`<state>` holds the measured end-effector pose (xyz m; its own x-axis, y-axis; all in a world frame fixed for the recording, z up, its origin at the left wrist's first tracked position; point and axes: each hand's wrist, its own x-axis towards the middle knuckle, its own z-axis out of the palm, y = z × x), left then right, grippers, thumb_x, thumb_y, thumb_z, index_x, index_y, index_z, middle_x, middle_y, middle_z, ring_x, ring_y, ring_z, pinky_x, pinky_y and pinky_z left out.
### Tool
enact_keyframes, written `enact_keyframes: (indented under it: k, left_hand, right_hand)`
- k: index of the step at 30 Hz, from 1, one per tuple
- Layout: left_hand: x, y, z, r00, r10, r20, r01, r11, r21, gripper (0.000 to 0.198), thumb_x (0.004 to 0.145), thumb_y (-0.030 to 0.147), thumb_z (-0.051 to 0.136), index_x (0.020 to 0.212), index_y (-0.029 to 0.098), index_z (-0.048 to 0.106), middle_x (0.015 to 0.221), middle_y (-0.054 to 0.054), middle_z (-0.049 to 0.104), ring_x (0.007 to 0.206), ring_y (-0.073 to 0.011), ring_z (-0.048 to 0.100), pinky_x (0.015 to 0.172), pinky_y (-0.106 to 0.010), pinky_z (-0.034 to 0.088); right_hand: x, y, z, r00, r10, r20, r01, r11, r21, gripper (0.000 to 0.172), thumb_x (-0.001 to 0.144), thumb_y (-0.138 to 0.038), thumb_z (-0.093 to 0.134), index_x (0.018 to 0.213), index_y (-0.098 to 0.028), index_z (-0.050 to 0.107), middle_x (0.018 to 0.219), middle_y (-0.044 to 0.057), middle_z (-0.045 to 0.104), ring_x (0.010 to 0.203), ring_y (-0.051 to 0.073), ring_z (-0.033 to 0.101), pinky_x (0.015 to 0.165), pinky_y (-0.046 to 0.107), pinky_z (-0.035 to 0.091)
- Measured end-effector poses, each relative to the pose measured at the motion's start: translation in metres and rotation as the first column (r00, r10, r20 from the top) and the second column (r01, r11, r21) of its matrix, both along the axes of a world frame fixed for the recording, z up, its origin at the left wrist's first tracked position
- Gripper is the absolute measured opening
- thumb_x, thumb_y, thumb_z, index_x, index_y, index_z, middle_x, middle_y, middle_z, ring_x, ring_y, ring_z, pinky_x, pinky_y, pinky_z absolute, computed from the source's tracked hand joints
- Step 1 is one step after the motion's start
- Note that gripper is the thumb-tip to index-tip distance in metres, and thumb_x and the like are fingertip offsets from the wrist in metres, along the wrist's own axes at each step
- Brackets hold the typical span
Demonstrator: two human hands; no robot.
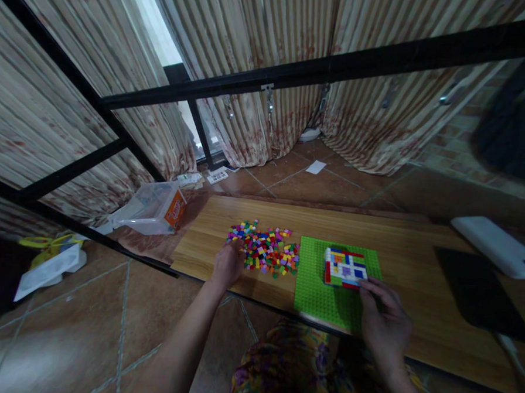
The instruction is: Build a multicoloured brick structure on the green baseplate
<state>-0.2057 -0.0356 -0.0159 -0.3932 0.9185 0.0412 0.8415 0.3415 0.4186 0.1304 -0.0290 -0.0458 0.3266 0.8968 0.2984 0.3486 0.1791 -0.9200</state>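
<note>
A large heap of small toy building bricks (266,249) in many colours lies on the wooden table. At its left edge is my left hand (229,262), fingers bent down and closed among the bricks; anything between the fingertips is hidden. Right of the heap lies a green studded baseplate (314,296). On it sits a low rectangular toy brick build (345,268), with red, white and blue edges and patches of orange, yellow and purple. My right hand (386,317) grips the build's front right corner, thumb and fingertips together there.
The wooden table (418,251) also carries a black flat pad (482,290) and a white oblong device (497,244) at right. A clear plastic box (150,208) with an orange label stands beyond the left end. Black metal bars (295,75) cross in front of curtains.
</note>
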Motion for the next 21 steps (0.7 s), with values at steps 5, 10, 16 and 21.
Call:
enact_keyframes:
  k: [5,10,16,21]
  left_hand:
    - [0.0,-0.001,0.008,0.991,0.038,0.129,-0.057,0.988,0.145,0.03,0.079,0.015,0.054,0.107,0.019,0.066,0.098,-0.007,0.071,0.092,-0.0182,0.066,0.085,-0.031,0.05]
    - [0.028,-0.008,0.028,0.897,-0.044,0.44,-0.088,0.958,0.275,0.024,0.079,0.021,0.058,0.1,0.015,0.068,0.089,-0.006,0.072,0.081,-0.0159,0.066,0.075,-0.028,0.053]
    - [0.097,-0.022,0.048,0.737,-0.276,0.617,0.043,0.93,0.364,0.026,0.083,0.031,0.061,0.105,0.021,0.069,0.103,-0.006,0.072,0.093,-0.017,0.067,0.084,-0.03,0.054]
    - [0.115,-0.027,0.056,0.64,-0.398,0.657,0.137,0.901,0.412,0.018,0.082,0.028,0.064,0.096,0.02,0.072,0.098,-0.005,0.071,0.089,-0.0163,0.066,0.083,-0.029,0.053]
  right_hand:
    - [0.001,-0.001,0.005,1.0,-0.021,-0.005,0.021,1.0,-0.013,0.027,0.082,-0.043,0.061,0.087,-0.019,0.07,0.101,0.009,0.067,0.097,0.024,0.062,0.094,0.045,0.045]
    - [-0.015,-0.016,0.042,0.988,-0.07,0.136,0.058,0.995,0.085,0.026,0.083,-0.041,0.062,0.097,-0.02,0.07,0.103,0.009,0.068,0.1,0.024,0.061,0.093,0.04,0.045]
    - [-0.084,-0.024,0.073,0.86,0.319,-0.398,-0.426,0.879,-0.215,0.034,0.079,-0.049,0.066,0.098,-0.021,0.069,0.091,0.005,0.072,0.08,0.019,0.065,0.069,0.032,0.051]
    - [-0.106,-0.016,0.075,0.671,0.258,-0.695,-0.538,0.815,-0.216,0.034,0.068,-0.052,0.074,0.074,-0.019,0.069,0.061,-0.001,0.062,0.056,0.012,0.054,0.052,0.025,0.045]
